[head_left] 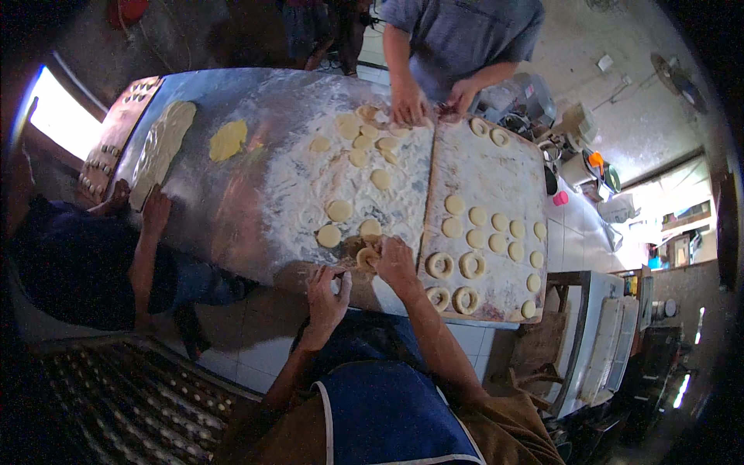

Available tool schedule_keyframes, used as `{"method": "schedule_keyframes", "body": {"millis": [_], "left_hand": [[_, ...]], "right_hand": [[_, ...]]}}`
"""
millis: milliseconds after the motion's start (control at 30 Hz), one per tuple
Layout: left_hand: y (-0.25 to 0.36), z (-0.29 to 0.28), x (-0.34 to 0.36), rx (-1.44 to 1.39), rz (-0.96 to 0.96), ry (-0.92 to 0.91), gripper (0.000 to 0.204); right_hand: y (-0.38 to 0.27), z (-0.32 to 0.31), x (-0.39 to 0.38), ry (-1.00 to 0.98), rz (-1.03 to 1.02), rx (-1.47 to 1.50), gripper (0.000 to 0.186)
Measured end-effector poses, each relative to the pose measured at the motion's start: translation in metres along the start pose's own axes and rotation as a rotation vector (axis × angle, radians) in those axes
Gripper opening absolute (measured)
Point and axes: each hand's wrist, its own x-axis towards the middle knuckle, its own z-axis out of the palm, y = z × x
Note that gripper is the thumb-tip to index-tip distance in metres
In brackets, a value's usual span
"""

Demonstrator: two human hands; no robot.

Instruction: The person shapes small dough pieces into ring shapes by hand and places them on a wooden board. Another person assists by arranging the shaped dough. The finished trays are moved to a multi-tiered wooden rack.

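My left hand [325, 293] is bent at the near table edge, its fingers round something small and pale that I cannot make out. My right hand [394, 262] grips a dough ring [366, 258] on the floured steel surface [287, 209], just right of the left hand. Pale dough discs [339, 210] lie scattered in the flour beyond my hands. To the right, a floured board [484, 170] holds several rings [472, 264] and several round discs [477, 217].
Across the table a co-worker [453, 39] handles dough at the board's corner. At left, another person's hands [155, 205] touch a long dough sheet [167, 136], near a yellow lump [227, 142]. A rack [139, 380] stands low at left, a metal-framed unit [589, 341] at right.
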Motion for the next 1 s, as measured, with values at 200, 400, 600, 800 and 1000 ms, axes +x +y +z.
{"method": "schedule_keyframes", "body": {"millis": [200,400,600,800,1000], "left_hand": [[0.0,0.008,0.021,-0.453,-0.168,-0.089,0.027],[0.006,-0.007,0.038,-0.525,-0.161,-0.316,0.027],[0.004,-0.003,0.041,-1.077,-0.426,-0.411,0.042],[-0.003,-0.003,0.042,-1.092,-0.17,-0.646,0.047],[0.015,0.027,0.041,-1.386,-0.418,-0.436,0.01]], "right_hand": [[-0.006,-0.016,-0.011,-0.205,0.256,0.769,0.026],[-0.053,-0.039,-0.022,-0.051,0.446,0.945,0.043],[-0.055,-0.049,-0.021,-0.35,0.337,1.118,0.052],[-0.032,-0.03,-0.026,-0.065,0.563,1.34,0.032],[-0.046,-0.038,-0.047,0.181,0.529,1.484,0.064]]}}
